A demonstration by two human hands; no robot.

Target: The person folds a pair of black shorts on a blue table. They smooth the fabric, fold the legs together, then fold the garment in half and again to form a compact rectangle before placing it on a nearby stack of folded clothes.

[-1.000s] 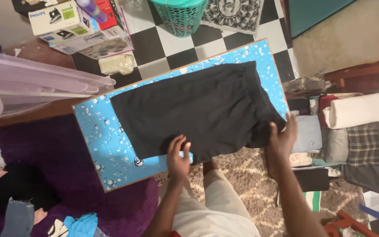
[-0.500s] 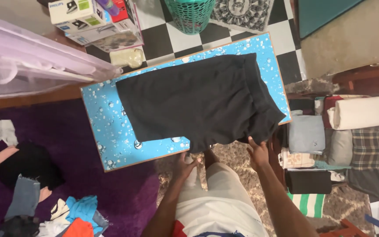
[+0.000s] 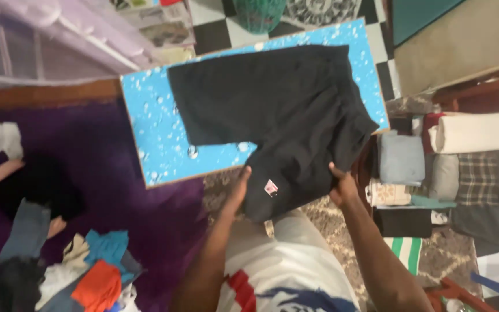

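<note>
Both hands gripping the near edge of the black garment (image 3: 272, 110): left hand (image 3: 239, 188) pinching its left corner, right hand (image 3: 342, 185) clasping the right. Spread mostly on the blue tabletop (image 3: 157, 144), near part hanging off toward the body, held taut to keep flat. Pile of clothes (image 3: 88, 277) on purple rug, well apart.

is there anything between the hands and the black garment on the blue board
Nothing visible. The left hand and the right hand both already grip the near edge of the black garment, which hangs off the blue board.
</note>
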